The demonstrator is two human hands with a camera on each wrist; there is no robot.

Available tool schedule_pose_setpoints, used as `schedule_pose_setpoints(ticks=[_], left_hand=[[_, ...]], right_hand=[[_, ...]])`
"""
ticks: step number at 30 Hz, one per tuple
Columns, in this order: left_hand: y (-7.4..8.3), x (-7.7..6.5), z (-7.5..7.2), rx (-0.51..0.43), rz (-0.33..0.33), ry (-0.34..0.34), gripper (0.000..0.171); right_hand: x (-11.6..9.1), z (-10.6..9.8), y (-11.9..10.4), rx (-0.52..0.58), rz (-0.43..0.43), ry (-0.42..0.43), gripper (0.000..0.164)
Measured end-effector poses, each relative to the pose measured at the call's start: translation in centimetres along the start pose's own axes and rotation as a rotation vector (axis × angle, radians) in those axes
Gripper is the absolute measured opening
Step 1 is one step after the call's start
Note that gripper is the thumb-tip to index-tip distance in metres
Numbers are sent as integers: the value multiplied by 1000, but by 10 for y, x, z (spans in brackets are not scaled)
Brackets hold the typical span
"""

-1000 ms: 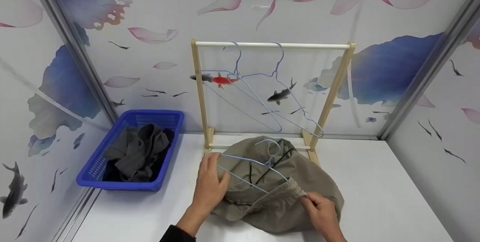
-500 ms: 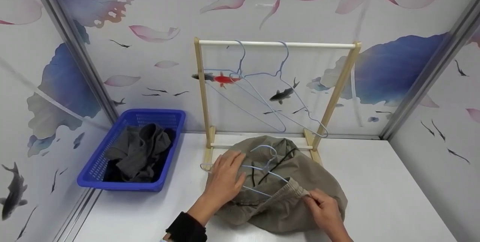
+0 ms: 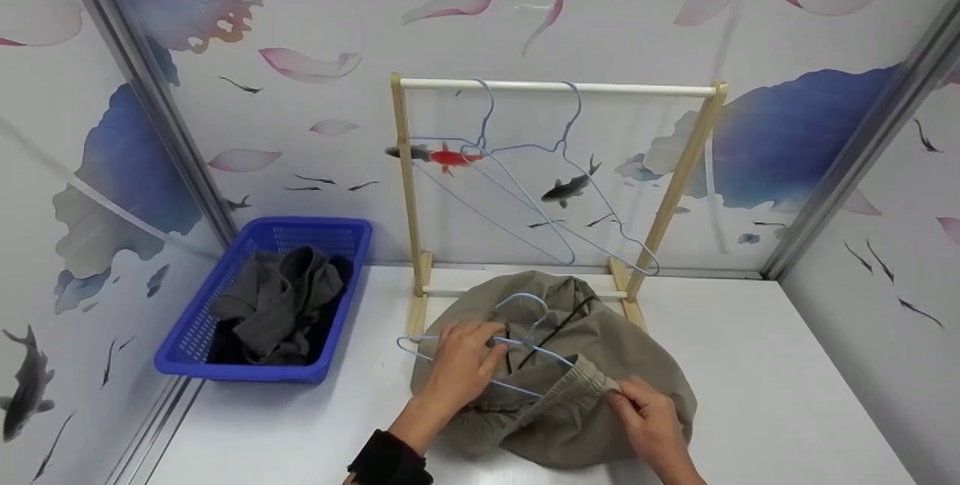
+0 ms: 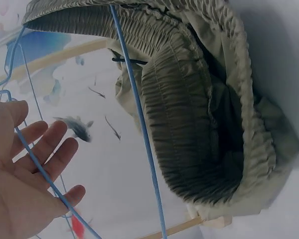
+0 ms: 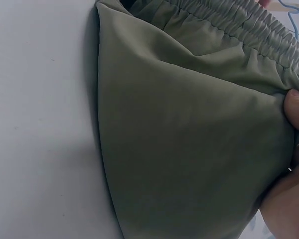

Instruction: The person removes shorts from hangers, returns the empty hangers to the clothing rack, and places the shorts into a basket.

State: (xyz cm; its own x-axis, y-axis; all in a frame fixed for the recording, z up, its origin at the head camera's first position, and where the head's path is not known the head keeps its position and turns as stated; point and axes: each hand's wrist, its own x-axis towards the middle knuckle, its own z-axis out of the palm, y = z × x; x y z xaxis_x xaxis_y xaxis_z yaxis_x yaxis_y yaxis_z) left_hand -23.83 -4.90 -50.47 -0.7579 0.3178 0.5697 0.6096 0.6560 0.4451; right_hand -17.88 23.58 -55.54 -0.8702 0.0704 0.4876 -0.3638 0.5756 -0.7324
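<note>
A pair of olive-brown pants [image 3: 637, 350] with an elastic waistband [image 4: 177, 124] and black drawstring is bunched on the white table. A light-blue wire hanger [image 3: 529, 342] reaches through the open waist, its right end hidden inside the fabric. Around the hanger's left shoulder, just beside the hook, is my left hand [image 3: 466, 365]. In the left wrist view its fingers [image 4: 52, 144] are spread and loosely bent, with the wire running across them. My right hand [image 3: 651, 417] pinches the right side of the waistband, its thumb [image 5: 294, 107] pressing the cloth.
Behind the pants stands a clothes rack [image 3: 559, 87] of white bars and wooden legs, two blue hangers [image 3: 574, 113] hanging from it. At the left, a blue basket [image 3: 247, 372] holds dark grey clothes [image 3: 277, 305]. Patterned walls enclose the table [image 3: 780, 387].
My left hand has slid right along the hanger, from its left end toward the hook. That left end now shows uncovered. My right hand keeps its grip on the waistband.
</note>
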Motion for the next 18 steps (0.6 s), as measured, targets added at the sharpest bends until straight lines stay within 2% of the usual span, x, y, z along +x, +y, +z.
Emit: schedule_pose_setpoints(ticks=[4,9,12,18], left_hand=[[1,-1,2,-55,-22,36,17],[3,0,1,-151,-88,87,4],[5,1,0,-206,-130,92,4],[8,3,-6,-303,-202,56,4]], right_hand=[[0,2,2,12,-25,28,26],[1,4,2,28,-21,43,22],[0,4,2,26,0,56,21],[2,2,2,37,17,101,23]])
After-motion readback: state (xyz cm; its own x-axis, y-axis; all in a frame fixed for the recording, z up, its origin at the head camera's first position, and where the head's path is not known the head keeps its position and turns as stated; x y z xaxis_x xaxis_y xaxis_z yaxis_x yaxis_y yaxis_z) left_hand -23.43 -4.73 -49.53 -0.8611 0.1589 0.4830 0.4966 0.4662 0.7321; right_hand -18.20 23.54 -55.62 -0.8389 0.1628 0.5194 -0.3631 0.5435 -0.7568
